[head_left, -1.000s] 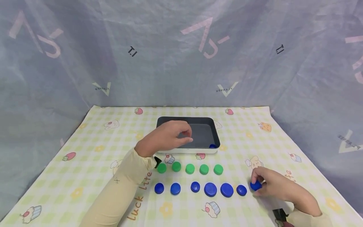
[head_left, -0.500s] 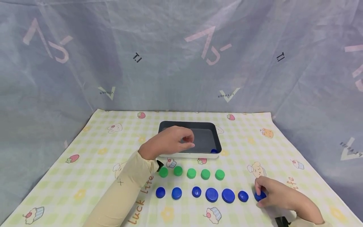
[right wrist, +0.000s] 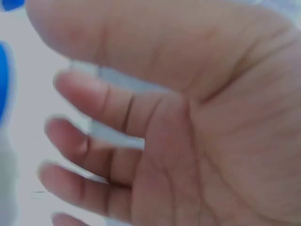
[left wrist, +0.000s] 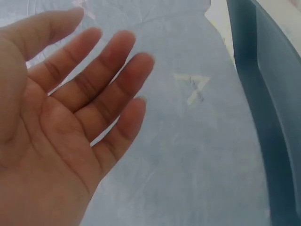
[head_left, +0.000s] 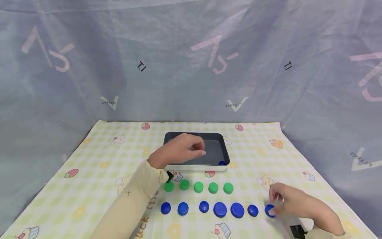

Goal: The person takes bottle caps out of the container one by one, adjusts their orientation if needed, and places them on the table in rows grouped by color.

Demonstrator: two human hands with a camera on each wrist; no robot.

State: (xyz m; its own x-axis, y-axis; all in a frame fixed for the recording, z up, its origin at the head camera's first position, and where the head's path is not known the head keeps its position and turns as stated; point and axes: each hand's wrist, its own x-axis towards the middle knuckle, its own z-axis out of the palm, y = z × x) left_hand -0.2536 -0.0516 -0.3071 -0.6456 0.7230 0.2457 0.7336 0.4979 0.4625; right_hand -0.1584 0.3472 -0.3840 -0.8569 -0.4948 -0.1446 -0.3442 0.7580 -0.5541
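Observation:
Over the dark-lined, white-sided tray [head_left: 214, 153] hovers my left hand [head_left: 180, 150], its fingers relaxed and holding nothing. The left wrist view shows that palm [left wrist: 51, 136] bare, with fingers loosely extended. At the right, my right hand [head_left: 293, 202] is just over a round blue bottle cap [head_left: 269, 210], whose right side its thumb partly covers. Thumb and fingers are apart, and no cap lies between them in the right wrist view, where the fingers [right wrist: 94, 141] are slightly bent. Whether the thumb touches the cap I cannot tell.
Several more blue caps [head_left: 220, 209], large and small, continue the row leftward. Behind them runs a row of several green caps [head_left: 198, 187]. One blue cap [head_left: 222, 163] lies in the tray's front right corner. A patterned tablecloth [head_left: 113, 186] covers the table; grey-blue curtains [head_left: 179, 83] surround it.
My right hand has set its blue cap down at the right end of the row and let go, its fingers lifting off. The left hand stays over the tray. The head view shifts slightly.

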